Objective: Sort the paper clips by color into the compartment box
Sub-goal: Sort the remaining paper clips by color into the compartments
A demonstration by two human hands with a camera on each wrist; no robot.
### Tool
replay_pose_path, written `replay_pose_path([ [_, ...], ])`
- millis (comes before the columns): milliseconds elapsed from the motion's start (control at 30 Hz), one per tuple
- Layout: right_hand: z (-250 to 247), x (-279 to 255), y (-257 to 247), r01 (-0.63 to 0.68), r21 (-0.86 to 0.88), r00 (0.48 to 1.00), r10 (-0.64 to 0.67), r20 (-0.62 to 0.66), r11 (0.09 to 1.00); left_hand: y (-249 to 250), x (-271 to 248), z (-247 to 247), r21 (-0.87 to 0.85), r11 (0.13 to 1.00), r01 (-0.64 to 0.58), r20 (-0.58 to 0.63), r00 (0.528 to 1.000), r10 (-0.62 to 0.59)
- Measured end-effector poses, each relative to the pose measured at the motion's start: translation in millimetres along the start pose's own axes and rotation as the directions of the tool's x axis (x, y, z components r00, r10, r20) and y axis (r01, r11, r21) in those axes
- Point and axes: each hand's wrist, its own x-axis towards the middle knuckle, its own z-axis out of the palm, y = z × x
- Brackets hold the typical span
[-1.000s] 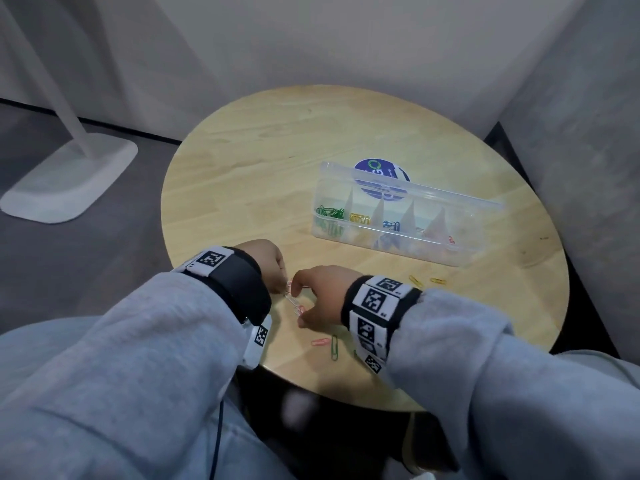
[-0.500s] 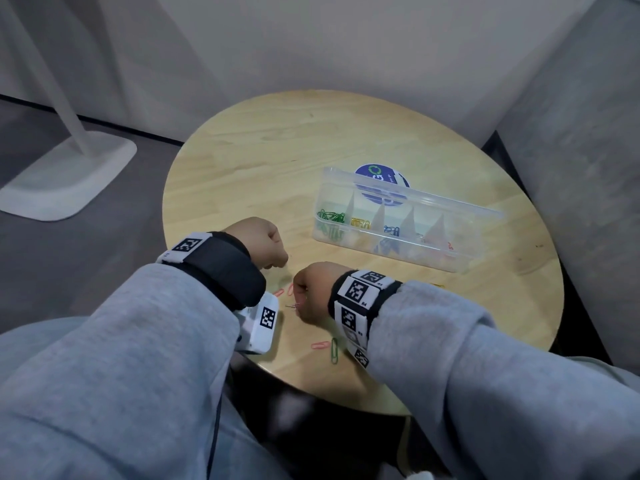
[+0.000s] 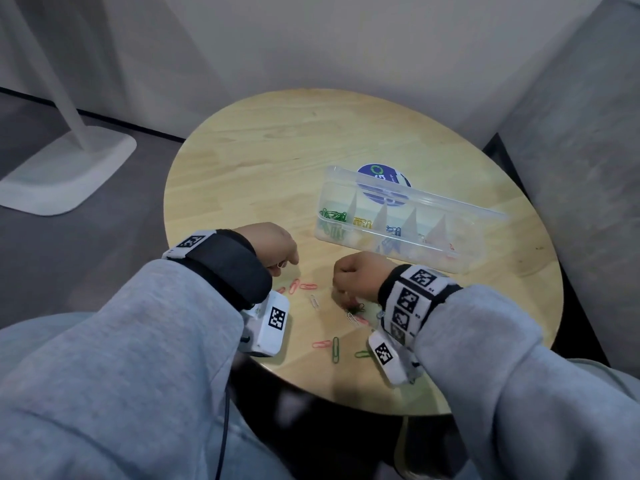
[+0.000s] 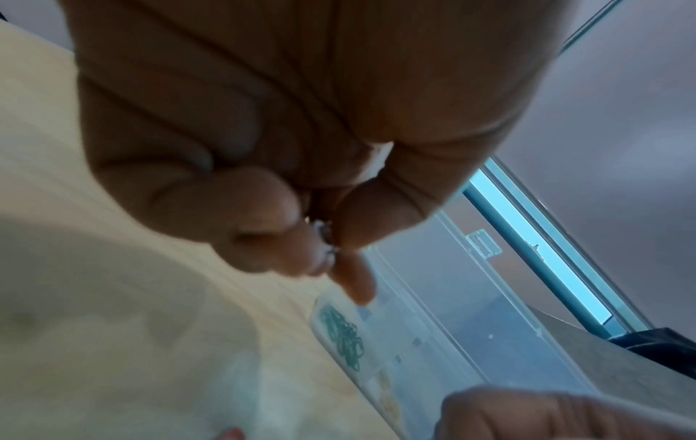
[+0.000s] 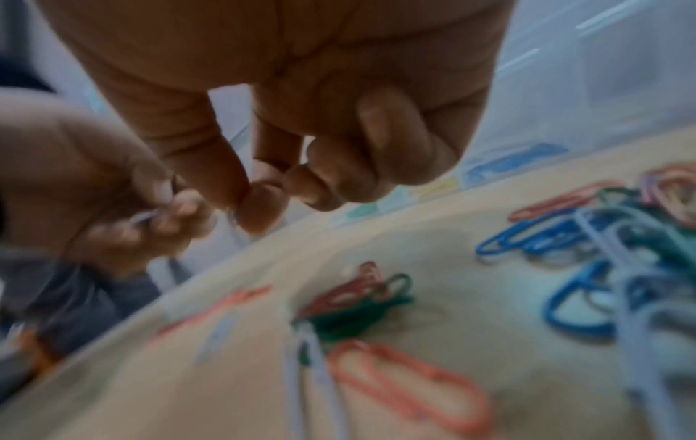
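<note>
Fingers (image 4: pixel 290 226) of the left hand (image 3: pixel 273 244) pinch a pale clip (image 4: pixel 325 238); right hand (image 3: pixel 360 275), curled, seems empty. Loose clips (image 3: pixel 332 348) lie near the table's (image 3: pixel 259 150) front edge. Next: drop it in its compartment of the box (image 3: pixel 460 261)

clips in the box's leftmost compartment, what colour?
Green. The clips in the leftmost compartment of the box show best in the head view.

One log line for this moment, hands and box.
left hand: pinches a pale paper clip | right hand: fingers curled, hold unclear | clear plastic compartment box: open, partly sorted | loose coloured clips: on round wooden table
</note>
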Motion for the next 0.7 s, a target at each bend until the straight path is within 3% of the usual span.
replay_pose_path([
  [100, -10.2, -2.3, 8.5, -0.042, 0.265, 0.997, 0.058, -0.052, 0.963, 1.4, -2.1, 5.0, 0.010, 0.999, 0.033, 0.057, 0.998, -0.033],
  [233, -18.2, -9.8, 23.1, -0.034, 0.726, 0.997, 0.077, -0.026, 0.686, 0.7, -2.6, 11.5, 0.119, 0.987, -0.107, 0.105, 0.990, 0.095],
  [300, -20.1, -13.8, 31.5, -0.034, 0.814, 0.995, 0.094, -0.025, 0.579, 1.5, -4.1, 16.4, 0.153, 0.975, -0.161, 0.111, 0.983, 0.145],
  [400, -18.4, -16.4, 40.2, -0.049, 0.832, 0.992, 0.123, -0.023, 0.552, 3.8, -5.8, 26.4, 0.202, 0.958, -0.204, 0.108, 0.977, 0.185],
  [467, -15.7, -17.0, 43.9, -0.094, 0.798, 0.991, 0.137, 0.015, 0.595, 4.9, -5.6, 33.7, 0.285, 0.934, -0.215, 0.110, 0.975, 0.190],
  [533, -12.5, -18.5, 44.3, -0.108, 0.666, 0.994, 0.099, 0.052, 0.738, 6.2, -5.5, 38.7, 0.376, 0.900, -0.222, 0.103, 0.975, 0.198],
  [600, -10.2, -20.8, 40.6, -0.068, 0.310, 0.997, 0.055, 0.053, 0.948, 6.5, -5.5, 42.2, 0.467, 0.854, -0.230, 0.086, 0.973, 0.214],
  [633, -8.3, -21.9, 37.1, -0.033, 0.113, 0.999, 0.028, 0.047, 0.993, 6.5, -5.3, 43.4, 0.500, 0.834, -0.235, 0.094, 0.972, 0.217],
  [700, -3.7, -23.0, 29.8, -0.003, -0.128, 0.999, 0.009, 0.046, 0.992, 6.7, -3.6, 45.9, 0.547, 0.799, -0.249, 0.116, 0.968, 0.223],
])
